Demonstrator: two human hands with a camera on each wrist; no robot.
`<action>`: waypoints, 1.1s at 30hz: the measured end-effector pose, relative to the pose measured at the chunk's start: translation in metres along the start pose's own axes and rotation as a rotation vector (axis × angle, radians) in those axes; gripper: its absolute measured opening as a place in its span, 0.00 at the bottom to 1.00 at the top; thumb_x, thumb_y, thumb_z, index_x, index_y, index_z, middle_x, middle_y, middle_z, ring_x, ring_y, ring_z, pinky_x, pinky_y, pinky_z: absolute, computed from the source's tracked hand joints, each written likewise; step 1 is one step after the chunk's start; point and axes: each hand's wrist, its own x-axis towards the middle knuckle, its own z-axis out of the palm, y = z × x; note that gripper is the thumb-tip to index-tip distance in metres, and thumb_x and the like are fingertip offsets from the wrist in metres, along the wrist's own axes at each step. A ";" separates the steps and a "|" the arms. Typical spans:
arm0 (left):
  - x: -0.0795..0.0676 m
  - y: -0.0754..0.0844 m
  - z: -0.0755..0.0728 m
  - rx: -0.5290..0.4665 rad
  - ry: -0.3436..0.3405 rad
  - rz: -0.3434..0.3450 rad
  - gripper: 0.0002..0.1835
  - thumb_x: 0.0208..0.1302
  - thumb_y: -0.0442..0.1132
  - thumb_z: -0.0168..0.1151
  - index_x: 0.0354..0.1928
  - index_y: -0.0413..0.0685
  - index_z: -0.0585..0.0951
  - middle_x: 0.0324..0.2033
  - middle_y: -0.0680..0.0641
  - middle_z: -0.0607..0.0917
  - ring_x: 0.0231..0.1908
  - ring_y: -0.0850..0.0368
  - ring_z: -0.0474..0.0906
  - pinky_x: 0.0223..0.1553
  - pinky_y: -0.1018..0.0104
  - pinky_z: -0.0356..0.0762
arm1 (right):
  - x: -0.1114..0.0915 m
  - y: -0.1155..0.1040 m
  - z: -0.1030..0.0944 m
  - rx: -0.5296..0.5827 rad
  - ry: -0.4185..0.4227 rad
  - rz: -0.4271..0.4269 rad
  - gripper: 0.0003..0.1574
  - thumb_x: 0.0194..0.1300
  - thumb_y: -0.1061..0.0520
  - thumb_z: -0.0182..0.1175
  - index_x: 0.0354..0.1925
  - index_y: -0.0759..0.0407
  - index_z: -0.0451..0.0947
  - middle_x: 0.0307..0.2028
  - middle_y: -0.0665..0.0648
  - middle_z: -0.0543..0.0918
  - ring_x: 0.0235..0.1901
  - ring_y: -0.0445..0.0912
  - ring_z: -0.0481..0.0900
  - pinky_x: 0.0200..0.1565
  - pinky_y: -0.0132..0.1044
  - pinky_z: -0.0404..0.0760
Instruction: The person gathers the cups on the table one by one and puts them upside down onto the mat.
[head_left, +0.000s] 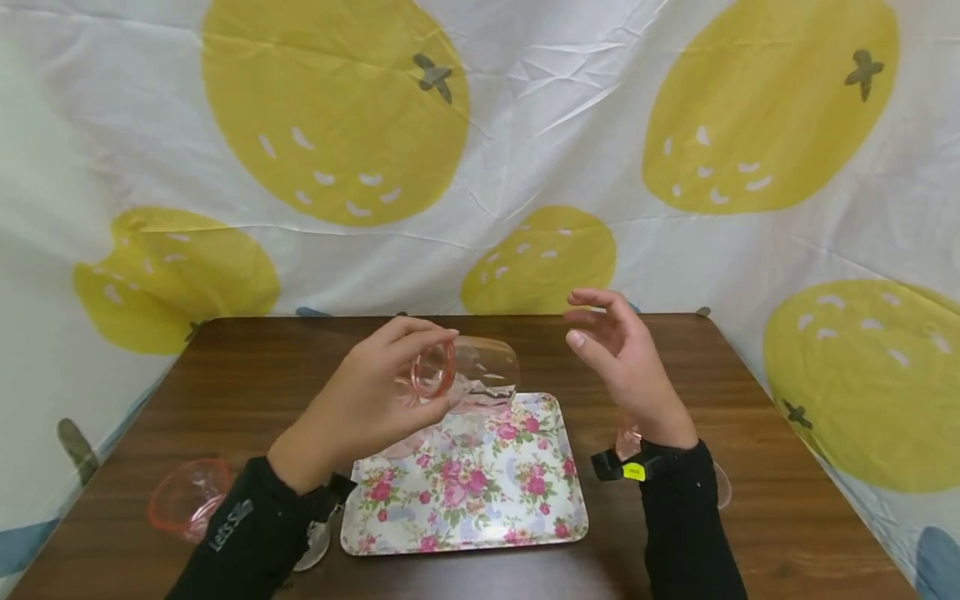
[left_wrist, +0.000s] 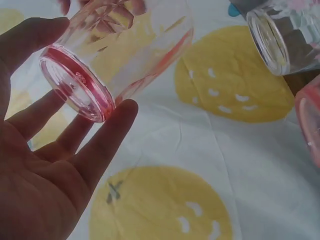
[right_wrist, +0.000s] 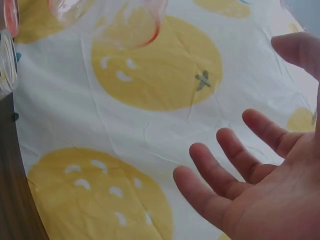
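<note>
A clear, pink-tinted drinking glass (head_left: 487,367) lies sideways in the air above the back of the floral tray (head_left: 463,537). My left hand (head_left: 360,396) pinches it around its thick pink base. In the left wrist view the thumb and fingers grip the base end of the glass (left_wrist: 137,55), its mouth pointing away. My right hand (head_left: 626,362) is raised to the right of the glass, apart from it and holding nothing. Its fingers are spread and slightly bent in the right wrist view, where the glass (right_wrist: 127,22) shows at the top.
A pink, clear bowl-like glass (head_left: 191,500) is on the brown wooden table (head_left: 787,517) at the left. Part of a clear glass (head_left: 315,546) shows beside the left cuff. Behind the right wrist, pinkish glassware (head_left: 627,437) is mostly hidden. A fruit-patterned cloth (head_left: 540,167) hangs behind.
</note>
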 end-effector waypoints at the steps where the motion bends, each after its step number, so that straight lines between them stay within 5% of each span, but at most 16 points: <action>1: 0.005 0.002 0.002 0.031 -0.023 0.013 0.32 0.53 0.42 0.75 0.61 0.43 0.79 0.52 0.46 0.79 0.39 0.59 0.77 0.34 0.62 0.86 | -0.001 0.000 -0.001 -0.015 0.008 0.002 0.30 0.71 0.64 0.55 0.68 0.67 0.60 0.64 0.59 0.68 0.61 0.57 0.68 0.54 0.26 0.77; 8: 0.029 0.010 0.030 0.148 -0.197 0.059 0.31 0.54 0.42 0.73 0.62 0.45 0.79 0.50 0.44 0.80 0.40 0.56 0.77 0.35 0.62 0.83 | -0.003 -0.001 -0.007 -0.080 0.053 0.018 0.30 0.71 0.63 0.57 0.67 0.66 0.62 0.64 0.61 0.69 0.60 0.52 0.70 0.54 0.28 0.77; 13: 0.041 0.014 0.051 0.184 -0.297 0.032 0.31 0.55 0.42 0.71 0.63 0.46 0.78 0.49 0.44 0.80 0.35 0.59 0.76 0.33 0.65 0.81 | -0.005 -0.001 -0.012 -0.088 0.059 0.010 0.31 0.70 0.62 0.57 0.67 0.68 0.61 0.64 0.61 0.69 0.61 0.52 0.70 0.56 0.31 0.75; 23: 0.060 0.016 0.073 0.262 -0.452 -0.055 0.35 0.54 0.43 0.71 0.66 0.48 0.76 0.52 0.44 0.81 0.42 0.56 0.78 0.40 0.64 0.83 | -0.005 0.002 -0.017 -0.088 0.064 -0.009 0.30 0.69 0.64 0.57 0.66 0.70 0.61 0.63 0.63 0.69 0.60 0.52 0.69 0.64 0.63 0.67; 33: 0.065 0.006 0.094 0.293 -0.542 -0.097 0.32 0.53 0.42 0.72 0.63 0.45 0.79 0.52 0.42 0.82 0.40 0.55 0.78 0.41 0.62 0.84 | -0.004 0.003 -0.018 -0.091 0.071 -0.002 0.29 0.69 0.65 0.58 0.65 0.68 0.63 0.63 0.62 0.69 0.61 0.52 0.69 0.64 0.61 0.68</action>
